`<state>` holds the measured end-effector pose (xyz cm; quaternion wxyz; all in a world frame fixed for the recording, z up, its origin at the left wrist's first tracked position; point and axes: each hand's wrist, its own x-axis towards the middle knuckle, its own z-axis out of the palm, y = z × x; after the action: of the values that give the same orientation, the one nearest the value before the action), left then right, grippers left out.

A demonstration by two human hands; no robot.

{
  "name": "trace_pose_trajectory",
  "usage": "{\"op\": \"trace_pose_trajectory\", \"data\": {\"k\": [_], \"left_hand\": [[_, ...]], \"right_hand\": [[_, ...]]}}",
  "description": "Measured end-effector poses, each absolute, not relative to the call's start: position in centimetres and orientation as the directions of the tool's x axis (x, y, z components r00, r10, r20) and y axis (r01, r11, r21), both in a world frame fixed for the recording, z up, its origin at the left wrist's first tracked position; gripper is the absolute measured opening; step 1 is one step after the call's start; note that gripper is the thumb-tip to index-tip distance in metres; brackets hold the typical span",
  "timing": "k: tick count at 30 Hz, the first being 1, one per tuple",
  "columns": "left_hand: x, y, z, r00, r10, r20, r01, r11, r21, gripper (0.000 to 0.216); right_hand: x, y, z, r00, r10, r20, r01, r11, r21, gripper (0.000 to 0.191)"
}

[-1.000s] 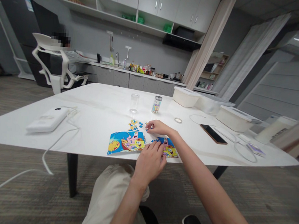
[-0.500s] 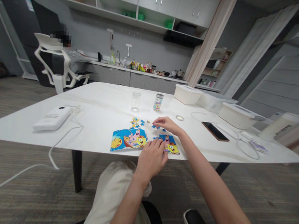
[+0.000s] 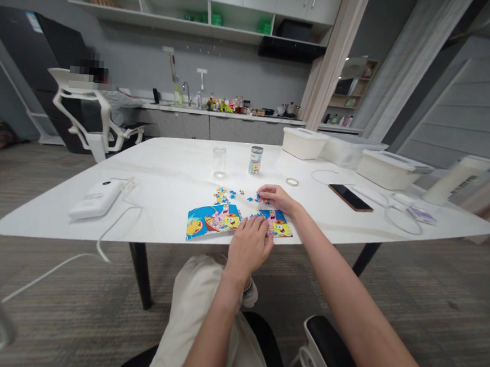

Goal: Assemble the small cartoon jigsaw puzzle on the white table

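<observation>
My right hand [image 3: 276, 198] pinches a blue jigsaw piece [image 3: 258, 197] between thumb and fingertips, just above the table. Below it lies a partly joined jigsaw puzzle [image 3: 279, 226] with a yellow and a pink cartoon figure. My left hand [image 3: 249, 241] rests open at the puzzle's left side, fingers laid down, covering part of it. Left of that hand, a picture sheet [image 3: 208, 223] with the same cartoon curls up slightly near the table edge. Loose yellow and blue jigsaw pieces [image 3: 222, 195] are scattered behind the sheet, and a few blue ones lie beside my right fingertips.
Behind the pieces stand a clear jar [image 3: 219, 163] and a printed canister [image 3: 255, 160], with a round lid [image 3: 292, 182] nearby. A phone [image 3: 349, 197], cables and storage boxes [image 3: 303, 144] are right. A white device [image 3: 96, 200] is left. A person sits far left.
My right hand has lifted slightly from among the blue pieces, and a blue piece now shows in its fingertips. My left hand stays beside the puzzle. The camera view has shifted.
</observation>
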<state>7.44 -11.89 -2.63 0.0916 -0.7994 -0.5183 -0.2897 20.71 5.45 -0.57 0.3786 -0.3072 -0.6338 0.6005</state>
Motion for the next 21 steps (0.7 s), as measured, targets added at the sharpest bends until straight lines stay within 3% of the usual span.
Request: {"op": "trace_pose_trajectory", "data": {"k": [6,21], "left_hand": [[7.6,-12.2,-2.9,0.198,0.799,0.568,0.919,-0.352,0.175,0.034],[8.1,-13.0,-3.1,0.072,0.819,0.569,0.952,-0.226,0.205,0.033]], "right_hand": [[21.3,5.8,-0.8,-0.491,0.866,0.095,-0.121,0.04,-0.992,0.036],[21.1,6.1,-1.1,-0.547,0.831,0.1,0.078,0.169,-0.982,0.038]]}}
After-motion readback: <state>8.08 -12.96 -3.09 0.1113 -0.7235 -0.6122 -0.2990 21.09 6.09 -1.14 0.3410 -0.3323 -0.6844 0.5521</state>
